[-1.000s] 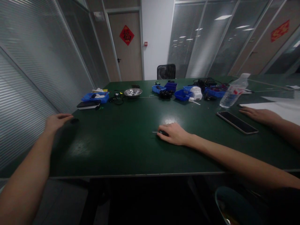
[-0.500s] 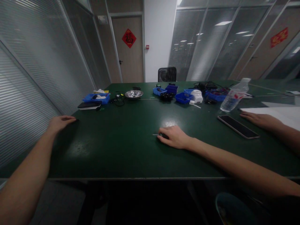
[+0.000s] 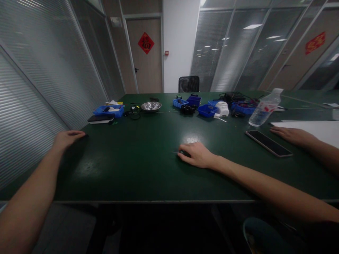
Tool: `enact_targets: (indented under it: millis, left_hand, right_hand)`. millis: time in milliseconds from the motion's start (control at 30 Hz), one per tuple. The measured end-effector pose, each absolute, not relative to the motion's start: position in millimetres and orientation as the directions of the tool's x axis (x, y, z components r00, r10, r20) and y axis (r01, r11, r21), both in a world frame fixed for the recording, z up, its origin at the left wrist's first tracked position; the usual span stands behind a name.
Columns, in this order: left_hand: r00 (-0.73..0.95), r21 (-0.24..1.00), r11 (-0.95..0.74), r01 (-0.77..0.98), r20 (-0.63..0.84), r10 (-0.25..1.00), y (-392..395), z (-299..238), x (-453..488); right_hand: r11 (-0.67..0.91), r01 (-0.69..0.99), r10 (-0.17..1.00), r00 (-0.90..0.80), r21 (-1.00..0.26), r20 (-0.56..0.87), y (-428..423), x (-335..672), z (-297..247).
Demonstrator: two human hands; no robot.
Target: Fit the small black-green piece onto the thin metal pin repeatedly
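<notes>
My right hand (image 3: pixel 196 154) rests on the green table (image 3: pixel 137 169), its fingers closed around a dark handle. From that grip a thin metal shaft (image 3: pixel 174 152) points left, so the tool looks like a small screwdriver; most of it is hidden by the fingers. Far to the left, my left hand (image 3: pixel 67 138) lies near the table's side with thumb and fingers pinched together. A small black piece (image 3: pixel 86 135) shows at those fingertips, too small to name.
Another person's hand (image 3: pixel 293 135) lies at the right, beside a phone (image 3: pixel 268 143) and a tilted water bottle (image 3: pixel 265 108). Farther back are a metal bowl (image 3: pixel 151 107), blue trays (image 3: pixel 208 111), a black notebook (image 3: pixel 101 118) and tangled cables (image 3: pixel 235 97). A bin (image 3: pixel 261 234) stands below the front edge.
Both of my hands keep their places and grips. The other person's hand at the right has shifted very slightly left.
</notes>
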State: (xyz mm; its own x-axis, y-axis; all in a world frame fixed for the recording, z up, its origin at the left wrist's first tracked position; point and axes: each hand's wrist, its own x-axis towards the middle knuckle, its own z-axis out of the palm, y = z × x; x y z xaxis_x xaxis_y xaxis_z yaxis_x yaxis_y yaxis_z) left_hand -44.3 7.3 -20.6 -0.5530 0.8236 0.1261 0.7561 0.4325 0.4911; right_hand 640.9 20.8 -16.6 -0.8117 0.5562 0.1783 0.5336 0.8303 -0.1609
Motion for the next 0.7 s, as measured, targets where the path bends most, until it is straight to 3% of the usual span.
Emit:
enact_targets:
  millis: [100,233,700]
  left_hand:
    - [-0.689,0.527,0.562,0.637,0.063,0.722,6,-14,-31]
    - [-0.717,0.576,0.555,0.600,0.080,0.692,6,-14,-24]
    - [-0.671,0.598,0.483,0.640,0.128,0.730,14,-30,-46]
  right_hand:
    - [0.826,0.543,0.563,-0.808,-0.152,0.171,21,640,-16]
    - [0.820,0.555,0.572,-0.805,-0.142,0.160,20,639,-16]
    - [0.819,0.552,0.572,-0.806,-0.156,0.153,19,640,-16]
